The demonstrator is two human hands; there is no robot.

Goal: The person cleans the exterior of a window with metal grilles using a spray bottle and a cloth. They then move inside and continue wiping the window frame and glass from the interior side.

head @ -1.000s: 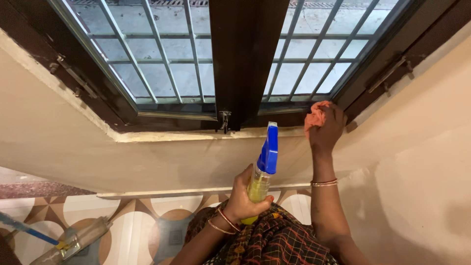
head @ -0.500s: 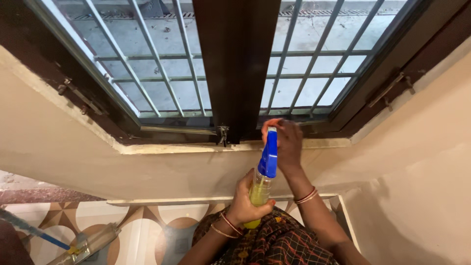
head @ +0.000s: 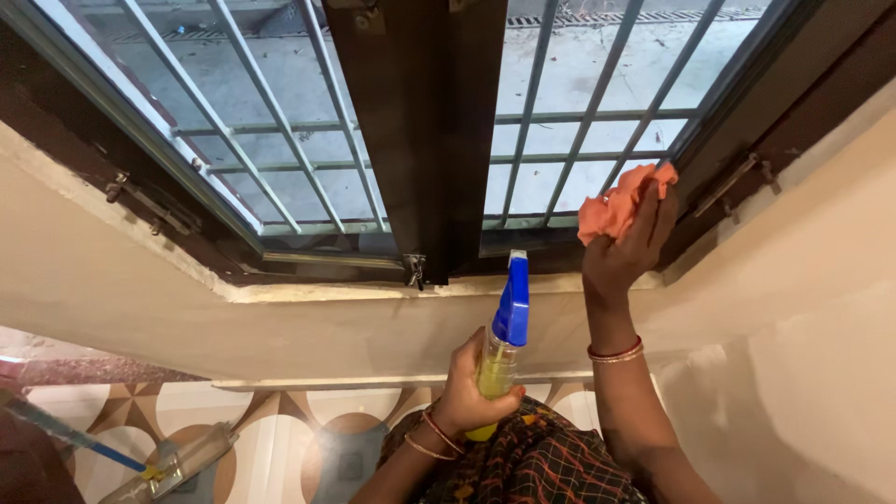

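My left hand [head: 467, 387] grips a clear spray bottle [head: 499, 341] of yellow liquid with a blue trigger head, held upright below the window sill [head: 355, 291]. Higher up, my right hand [head: 625, 247] holds a crumpled orange cloth [head: 616, 203] against the lower right corner of the dark brown window frame [head: 425, 140]. Bangles ring both wrists. Behind the frame runs a grey metal grille [head: 560, 121].
A beige wall [head: 803, 308] surrounds the window and comes close on the right. Patterned floor tiles [head: 280, 434] lie below, with a blue-handled tool [head: 84, 443] and a clear bottle-like object [head: 177, 462] at the lower left. Metal latches [head: 411, 271] hang on the frame.
My right hand swept the cloth left along the bottom of the frame to the middle, then back right and upward to the corner. The spray bottle stayed almost still.
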